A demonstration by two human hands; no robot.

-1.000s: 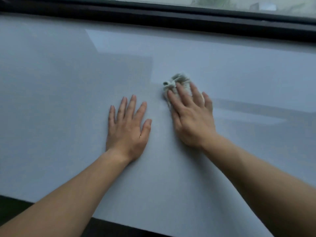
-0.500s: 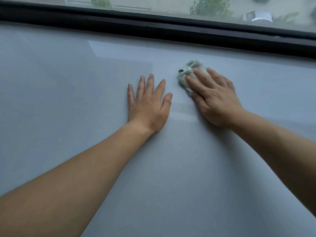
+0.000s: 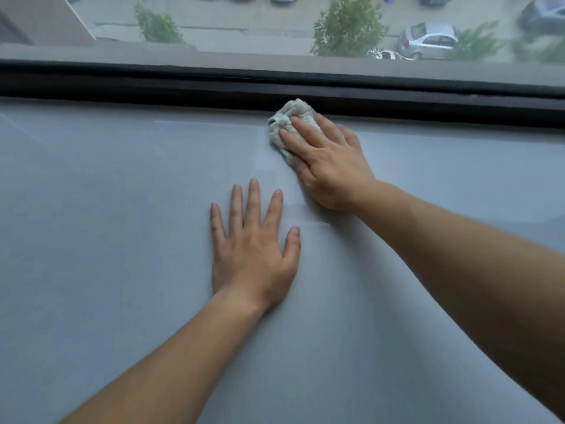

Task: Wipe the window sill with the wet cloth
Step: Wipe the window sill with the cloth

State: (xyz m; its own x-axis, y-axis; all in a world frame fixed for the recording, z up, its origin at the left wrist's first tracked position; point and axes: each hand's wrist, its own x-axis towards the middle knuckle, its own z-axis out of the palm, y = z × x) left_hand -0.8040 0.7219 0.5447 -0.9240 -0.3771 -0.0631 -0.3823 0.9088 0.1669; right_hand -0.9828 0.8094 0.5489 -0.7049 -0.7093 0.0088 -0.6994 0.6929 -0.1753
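Note:
The wide pale grey window sill (image 3: 107, 224) fills most of the view. A crumpled pale cloth (image 3: 290, 116) lies bunched at the sill's far edge, touching the dark window frame. My right hand (image 3: 328, 165) presses flat on the cloth, fingers over its near half, so part of the cloth is hidden. My left hand (image 3: 253, 249) lies palm down on the bare sill, fingers spread, a little nearer to me and to the left of the right hand, holding nothing.
A dark window frame (image 3: 183, 84) runs across the far edge of the sill. Through the glass (image 3: 244, 22) I see a street far below with trees and parked cars.
My right hand has pushed the cloth away from me, from mid-sill up to the window frame. The view has tilted up, showing more of the window and street.

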